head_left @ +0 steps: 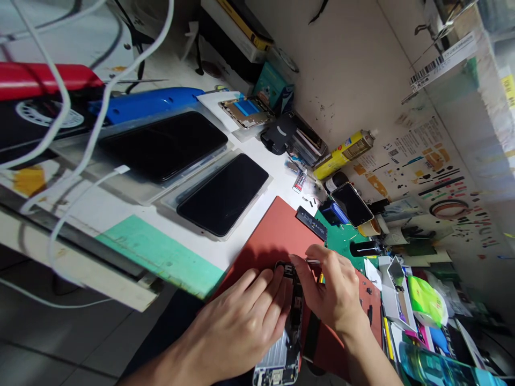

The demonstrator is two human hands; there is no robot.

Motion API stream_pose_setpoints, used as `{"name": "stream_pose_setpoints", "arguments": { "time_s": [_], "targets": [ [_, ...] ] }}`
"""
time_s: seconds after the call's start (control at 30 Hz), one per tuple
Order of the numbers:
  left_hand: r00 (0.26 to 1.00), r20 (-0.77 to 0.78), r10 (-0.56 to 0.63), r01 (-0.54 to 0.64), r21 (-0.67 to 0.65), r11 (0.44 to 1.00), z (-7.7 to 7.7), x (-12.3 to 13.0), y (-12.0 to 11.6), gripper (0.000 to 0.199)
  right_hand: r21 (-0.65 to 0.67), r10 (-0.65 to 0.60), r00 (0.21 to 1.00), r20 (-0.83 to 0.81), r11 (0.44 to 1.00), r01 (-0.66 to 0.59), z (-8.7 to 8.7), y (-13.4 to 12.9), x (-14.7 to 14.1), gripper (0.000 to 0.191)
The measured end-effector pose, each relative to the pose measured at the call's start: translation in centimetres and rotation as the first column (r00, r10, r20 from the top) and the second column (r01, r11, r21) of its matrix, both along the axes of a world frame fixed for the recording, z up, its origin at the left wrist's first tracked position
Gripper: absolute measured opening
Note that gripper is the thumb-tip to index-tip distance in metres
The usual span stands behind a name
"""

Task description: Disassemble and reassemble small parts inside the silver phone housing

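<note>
Here, in the head view, an opened phone point(287, 332) lies on a red mat point(269, 241) near the counter point(120, 214) edge. The left hand point(237, 327) rests flat on it, fingers loosely spread. The right hand point(333, 292) pinches thin metal tweezers point(311, 261) above its top end. Two glossy black screens point(193, 166) in clear trays lie well apart, leaving bare mat between.
</note>
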State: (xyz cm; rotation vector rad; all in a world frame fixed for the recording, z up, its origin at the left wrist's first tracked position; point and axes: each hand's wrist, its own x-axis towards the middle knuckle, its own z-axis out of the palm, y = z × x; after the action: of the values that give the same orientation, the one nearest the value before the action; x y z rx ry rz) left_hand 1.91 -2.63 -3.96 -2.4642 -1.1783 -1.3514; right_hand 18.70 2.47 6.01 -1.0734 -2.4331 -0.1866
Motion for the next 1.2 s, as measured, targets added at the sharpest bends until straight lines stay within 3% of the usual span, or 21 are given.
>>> {"name": "stream_pose_setpoints", "arguments": {
  "time_s": [0.53,0.97,1.1,1.2],
  "targets": [
    [1.0,-0.019,0.005,-0.005,0.017,1.0,0.2,-0.1,0.1,0.036,-0.058,-0.017,0.999,-0.047,0.998,0.014,-0.1,0.2,0.2,0.009],
    [1.0,-0.031,-0.005,0.005,0.005,1.0,0.0,-0.1,0.0,0.027,-0.003,-0.019,0.999,-0.042,1.0,0.019,-0.3,0.0,0.2,0.008],
    [0.998,-0.055,-0.011,0.01,-0.007,1.0,0.2,-0.2,0.0,0.03,-0.004,-0.122,0.968,-0.22,0.992,0.124,-0.4,-1.0,1.3,0.014],
    [0.997,-0.072,-0.001,0.001,-0.002,1.0,0.3,-0.4,0.0,0.031,-0.062,-0.234,0.84,-0.49,0.97,0.235,-0.7,-2.1,2.5,0.02]
  ]
}}
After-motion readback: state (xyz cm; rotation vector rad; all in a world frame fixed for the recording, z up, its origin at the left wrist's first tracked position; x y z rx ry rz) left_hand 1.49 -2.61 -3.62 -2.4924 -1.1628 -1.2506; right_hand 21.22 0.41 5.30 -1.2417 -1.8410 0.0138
